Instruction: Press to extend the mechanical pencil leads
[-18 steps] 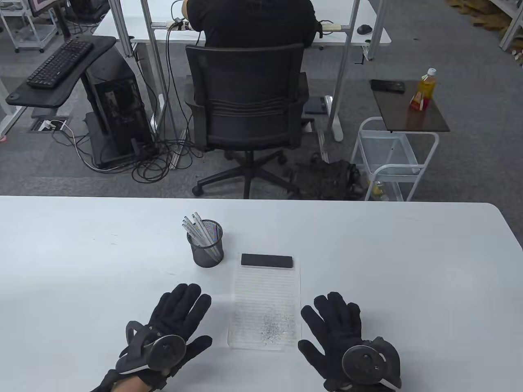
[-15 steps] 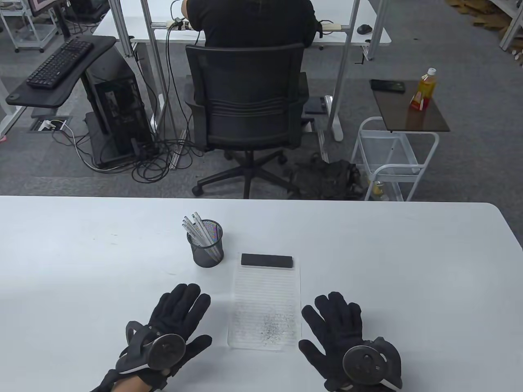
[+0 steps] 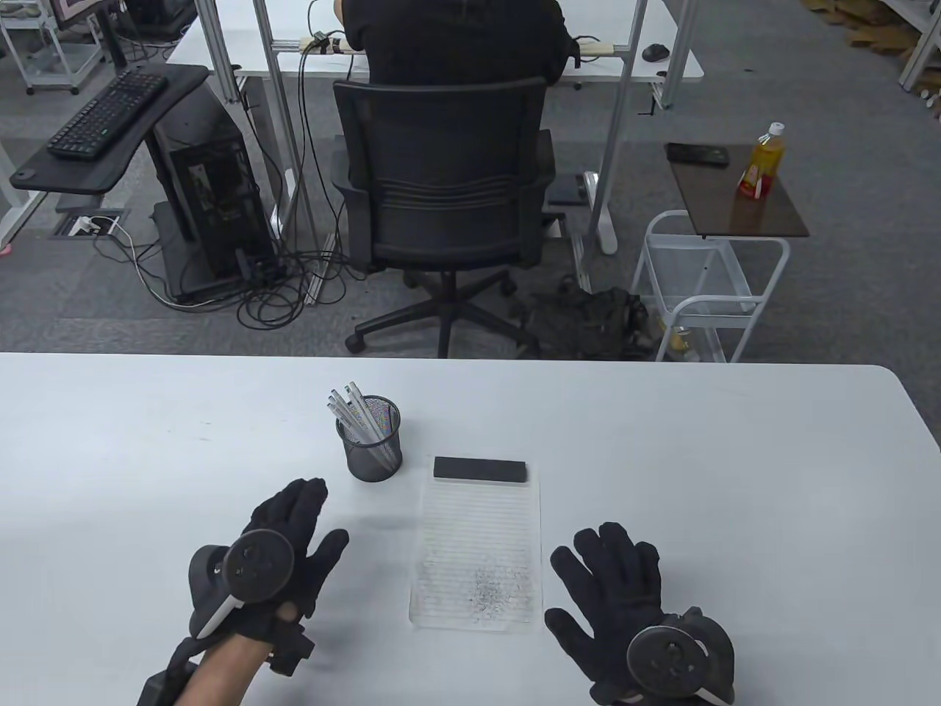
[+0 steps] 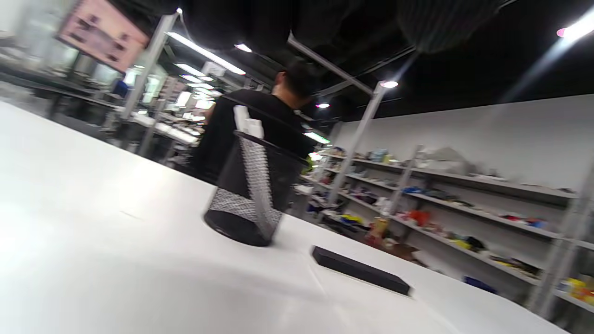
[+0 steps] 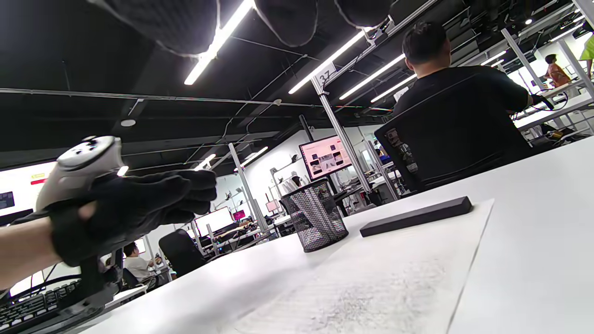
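Observation:
Several white mechanical pencils (image 3: 351,412) stand in a black mesh cup (image 3: 373,456) at the table's middle; the cup also shows in the left wrist view (image 4: 253,190) and the right wrist view (image 5: 315,215). My left hand (image 3: 290,526) is raised off the table, fingers extended toward the cup, holding nothing; it also shows in the right wrist view (image 5: 139,204). My right hand (image 3: 610,581) rests flat on the table right of the lined paper (image 3: 478,544), fingers spread, empty.
A black rectangular block (image 3: 480,469) lies across the top of the paper, also seen in the left wrist view (image 4: 359,270). Grey lead marks (image 3: 489,585) dot the paper's lower part. An office chair (image 3: 441,191) and a seated person are beyond the table's far edge.
My left hand has lifted off the table and moved up and left toward the cup. My right hand has barely shifted.

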Motion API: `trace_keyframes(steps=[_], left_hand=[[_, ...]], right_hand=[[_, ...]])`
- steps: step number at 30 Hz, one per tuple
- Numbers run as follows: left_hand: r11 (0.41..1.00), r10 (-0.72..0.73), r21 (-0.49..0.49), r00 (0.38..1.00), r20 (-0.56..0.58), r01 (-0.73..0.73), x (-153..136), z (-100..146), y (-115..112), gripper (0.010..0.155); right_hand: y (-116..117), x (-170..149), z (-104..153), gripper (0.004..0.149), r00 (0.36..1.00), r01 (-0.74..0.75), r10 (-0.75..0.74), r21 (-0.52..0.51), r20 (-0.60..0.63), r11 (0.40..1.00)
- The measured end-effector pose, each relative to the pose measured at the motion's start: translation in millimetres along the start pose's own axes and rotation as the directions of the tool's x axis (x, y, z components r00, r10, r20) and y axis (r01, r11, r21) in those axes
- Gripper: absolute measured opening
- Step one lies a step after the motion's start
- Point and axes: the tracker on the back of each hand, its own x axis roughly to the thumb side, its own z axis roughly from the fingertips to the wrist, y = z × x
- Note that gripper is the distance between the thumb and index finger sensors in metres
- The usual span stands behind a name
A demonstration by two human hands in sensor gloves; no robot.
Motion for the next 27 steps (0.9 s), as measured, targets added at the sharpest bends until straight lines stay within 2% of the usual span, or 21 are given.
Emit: trace_keyframes(steps=[4, 9, 12, 20, 27], left_hand=[[0.995, -0.081, -0.070, 0.983, -0.164, 0.070, -4.4, -40.8, 2.3, 0.076], [0.990, -0.015, -0.135, 0.927, -0.375, -0.039, -14.0, -90.1, -4.8, 0.076], [0.991, -0.039, -0.132, 0.892, -0.450, -0.024, -18.6, -116.6, -10.8, 0.076], [0.993, -0.006, -0.102, 0.826, -0.564, -0.062, -21.1, -155.4, -28.6, 0.075], [0.987, 0.054, -0.083, 0.772, -0.634, -0.137, -31.5, -167.3, -39.7, 0.072]], right_hand=[[-1.0, 0.6, 0.0, 0.068, 1.000, 0.008, -0.008, 0.002, 0.010, 1.000], [-2.3, 0.7, 0.5, 0.068, 1.000, 0.016, -0.016, 0.001, 0.015, 1.000], [-4.5, 0.4, 0.9, 0.068, 1.000, 0.026, -0.026, -0.007, 0.016, 1.000], [-5.8, -1.5, 0.9, 0.068, 1.000, 0.030, -0.030, -0.006, 0.008, 1.000], [-8.4, -3.3, 0.4, 0.068, 1.000, 0.032, -0.032, -0.010, -0.001, 0.999]])
